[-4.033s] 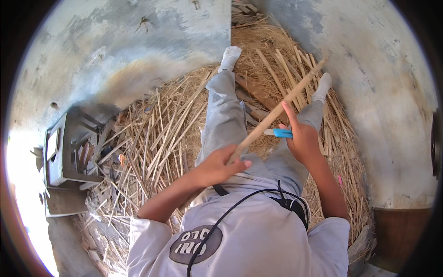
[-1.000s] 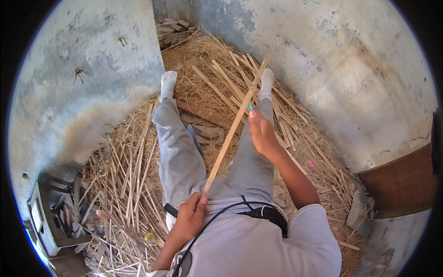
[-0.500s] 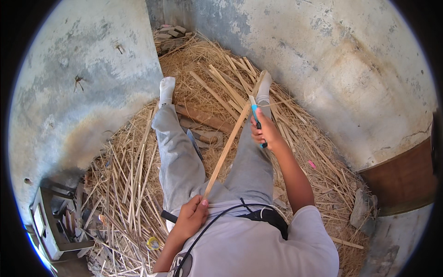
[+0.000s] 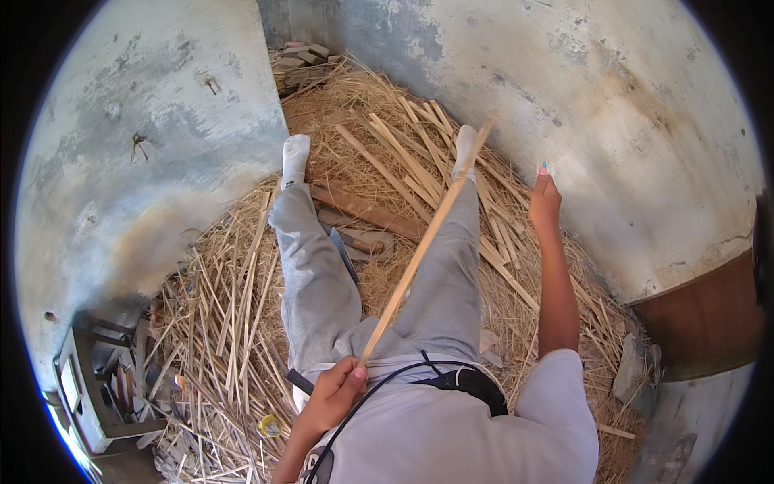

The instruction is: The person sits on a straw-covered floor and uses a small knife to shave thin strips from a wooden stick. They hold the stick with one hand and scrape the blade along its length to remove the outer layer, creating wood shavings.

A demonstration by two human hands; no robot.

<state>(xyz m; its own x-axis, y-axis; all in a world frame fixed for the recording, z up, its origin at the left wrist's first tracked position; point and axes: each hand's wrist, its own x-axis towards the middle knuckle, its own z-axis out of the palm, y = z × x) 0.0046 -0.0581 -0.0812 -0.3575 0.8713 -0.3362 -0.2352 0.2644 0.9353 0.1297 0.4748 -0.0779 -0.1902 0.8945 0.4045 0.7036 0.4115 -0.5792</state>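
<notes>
My left hand (image 4: 337,391) is closed around the near end of a long, flat wooden strip (image 4: 419,254). The strip slants up and away over my lap toward my right foot, its far end lifted and slightly blurred. Out to the right, my right hand (image 4: 546,202) is raised before the wall, away from the strip. Its fingers are wrapped round a utility knife (image 4: 543,168). Only a bit of the knife's blue body shows, and its blade is hard to make out. Between my grey-trousered legs lies a larger blade (image 4: 343,254) beside a brown wooden piece (image 4: 361,242).
Straw-like shavings and split strips (image 4: 234,323) cover the floor. Longer strips (image 4: 403,157) lie near my right foot. A brown board (image 4: 367,211) crosses between my legs. A wooden frame (image 4: 101,395) stands at left, a yellow tape roll (image 4: 269,425) nearby. Weathered walls (image 4: 613,145) close in.
My right hand has swung off the strip, out to the right, with the utility knife. The strip's far end has shifted right and upward. My left hand keeps its hold.
</notes>
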